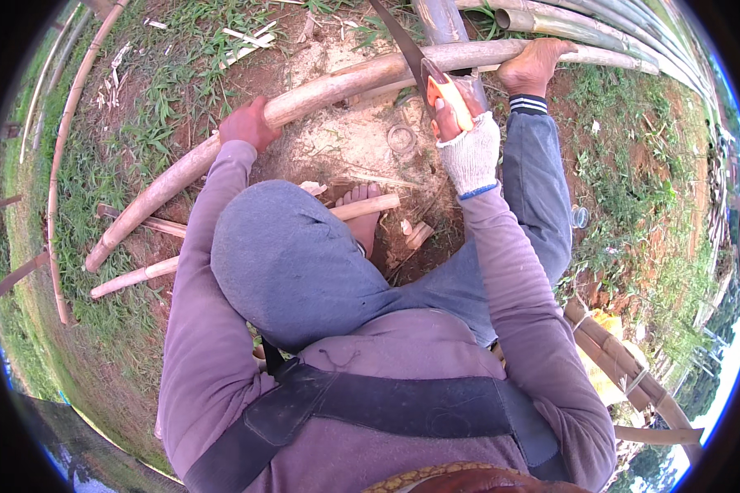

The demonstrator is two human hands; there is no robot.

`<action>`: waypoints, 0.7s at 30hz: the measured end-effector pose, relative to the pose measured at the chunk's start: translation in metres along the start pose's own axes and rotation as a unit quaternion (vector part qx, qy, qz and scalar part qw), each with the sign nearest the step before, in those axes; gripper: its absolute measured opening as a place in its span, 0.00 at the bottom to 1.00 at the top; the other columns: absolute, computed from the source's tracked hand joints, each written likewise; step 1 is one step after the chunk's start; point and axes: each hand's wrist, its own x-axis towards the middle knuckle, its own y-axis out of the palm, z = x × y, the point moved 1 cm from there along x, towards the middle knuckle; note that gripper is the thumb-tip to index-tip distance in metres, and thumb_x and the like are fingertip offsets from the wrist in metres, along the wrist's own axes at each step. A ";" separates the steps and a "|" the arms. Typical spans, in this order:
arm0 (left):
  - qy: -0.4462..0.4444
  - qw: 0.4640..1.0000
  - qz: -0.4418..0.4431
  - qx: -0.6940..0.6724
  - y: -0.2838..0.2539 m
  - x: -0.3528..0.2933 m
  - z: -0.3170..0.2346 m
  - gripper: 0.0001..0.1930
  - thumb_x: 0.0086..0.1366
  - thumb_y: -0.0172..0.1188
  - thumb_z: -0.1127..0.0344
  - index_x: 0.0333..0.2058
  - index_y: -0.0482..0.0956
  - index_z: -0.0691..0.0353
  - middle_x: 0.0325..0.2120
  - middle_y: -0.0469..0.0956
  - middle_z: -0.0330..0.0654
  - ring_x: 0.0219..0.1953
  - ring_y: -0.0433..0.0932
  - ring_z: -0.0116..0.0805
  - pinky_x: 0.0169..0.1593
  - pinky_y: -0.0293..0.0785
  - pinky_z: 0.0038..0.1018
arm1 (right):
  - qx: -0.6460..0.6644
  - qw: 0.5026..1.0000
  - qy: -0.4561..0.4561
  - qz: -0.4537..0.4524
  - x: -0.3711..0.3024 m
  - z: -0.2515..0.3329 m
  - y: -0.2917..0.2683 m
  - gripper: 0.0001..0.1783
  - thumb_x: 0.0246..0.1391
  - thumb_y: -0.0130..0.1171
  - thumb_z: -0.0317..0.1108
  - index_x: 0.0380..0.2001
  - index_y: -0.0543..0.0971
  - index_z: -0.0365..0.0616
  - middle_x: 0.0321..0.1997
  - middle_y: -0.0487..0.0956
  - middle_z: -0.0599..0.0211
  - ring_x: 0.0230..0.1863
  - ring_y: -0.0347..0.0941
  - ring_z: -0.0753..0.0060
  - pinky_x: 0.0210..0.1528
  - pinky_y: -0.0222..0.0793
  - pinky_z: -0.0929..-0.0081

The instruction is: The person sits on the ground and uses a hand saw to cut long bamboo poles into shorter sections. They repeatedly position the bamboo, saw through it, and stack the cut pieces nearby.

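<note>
Bamboo pole (341, 92) extends from the grass (99, 201) below and left of the bare left hand (250, 125), which clasps it, fingertips hidden, and continues up and right of that grip. Farther right, the gloved right hand (469, 135) is closed around the orange handle (462, 97) of a saw (404, 39), its blade crossing the pole; right of this grip, a bare foot (530, 67) rests on the pole.
</note>
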 end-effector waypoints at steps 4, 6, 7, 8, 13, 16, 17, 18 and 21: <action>-0.010 1.000 -0.028 0.008 0.014 -0.011 0.019 0.36 0.54 0.77 0.49 0.61 0.77 0.47 0.52 0.85 0.45 0.54 0.85 0.51 0.58 0.81 0.46 | 0.018 0.998 0.046 0.048 -0.100 0.010 -0.062 0.27 0.68 0.64 0.34 0.65 0.75 0.30 0.60 0.83 0.49 0.57 0.82 0.62 0.61 0.78 0.65; -0.004 1.000 -0.028 0.011 0.010 -0.009 0.014 0.36 0.54 0.77 0.48 0.61 0.76 0.48 0.51 0.86 0.46 0.53 0.85 0.52 0.58 0.81 0.46 | 0.126 0.983 0.119 0.057 -0.138 0.009 -0.086 0.31 0.69 0.64 0.37 0.68 0.70 0.30 0.64 0.80 0.49 0.60 0.81 0.61 0.63 0.77 0.65; 0.012 0.998 -0.053 0.012 0.010 -0.007 0.013 0.36 0.54 0.77 0.48 0.61 0.76 0.47 0.51 0.86 0.47 0.53 0.85 0.53 0.57 0.81 0.46 | 0.189 0.964 0.182 0.047 -0.146 0.016 -0.092 0.32 0.69 0.63 0.38 0.69 0.70 0.31 0.64 0.80 0.49 0.60 0.81 0.61 0.63 0.77 0.66; 0.005 0.999 -0.044 0.012 0.011 -0.007 0.013 0.36 0.54 0.77 0.48 0.61 0.76 0.47 0.51 0.86 0.47 0.53 0.85 0.53 0.57 0.81 0.46 | 0.166 0.974 0.150 0.037 -0.138 0.012 -0.084 0.30 0.69 0.63 0.37 0.67 0.71 0.31 0.62 0.81 0.50 0.58 0.81 0.62 0.61 0.78 0.67; -0.003 1.000 -0.016 0.018 0.006 -0.004 0.002 0.36 0.54 0.77 0.47 0.62 0.76 0.45 0.50 0.86 0.46 0.52 0.86 0.52 0.56 0.82 0.46 | 0.060 0.992 0.112 0.024 -0.041 0.011 -0.017 0.24 0.67 0.66 0.36 0.60 0.77 0.32 0.50 0.83 0.56 0.46 0.80 0.73 0.47 0.77 0.72; -0.013 1.000 -0.010 0.018 0.004 -0.006 0.010 0.36 0.54 0.77 0.48 0.62 0.76 0.46 0.50 0.86 0.46 0.52 0.86 0.51 0.57 0.82 0.46 | 0.064 0.997 0.046 0.013 -0.028 0.019 -0.010 0.22 0.67 0.67 0.38 0.57 0.78 0.32 0.40 0.82 0.65 0.33 0.77 0.82 0.36 0.74 0.80; -0.006 1.000 -0.025 0.017 0.006 -0.005 0.012 0.36 0.54 0.77 0.48 0.62 0.76 0.46 0.51 0.86 0.46 0.52 0.86 0.51 0.57 0.82 0.46 | 0.034 0.999 -0.002 0.018 -0.035 0.013 -0.016 0.22 0.68 0.66 0.37 0.56 0.78 0.33 0.40 0.82 0.66 0.33 0.77 0.82 0.36 0.74 0.80; 0.002 0.999 -0.039 0.015 0.009 -0.003 0.015 0.36 0.54 0.77 0.48 0.61 0.76 0.46 0.51 0.86 0.46 0.53 0.86 0.51 0.57 0.82 0.46 | 0.003 0.999 -0.049 0.022 -0.042 0.005 -0.020 0.21 0.68 0.66 0.37 0.55 0.77 0.33 0.39 0.82 0.66 0.33 0.77 0.83 0.36 0.74 0.80; 0.009 0.999 -0.038 0.010 0.008 -0.006 0.006 0.36 0.54 0.77 0.48 0.61 0.77 0.47 0.52 0.85 0.45 0.53 0.85 0.51 0.57 0.82 0.46 | 0.122 0.990 0.073 0.006 -0.051 -0.007 -0.016 0.23 0.70 0.66 0.43 0.54 0.77 0.34 0.36 0.82 0.69 0.33 0.75 0.83 0.36 0.72 0.80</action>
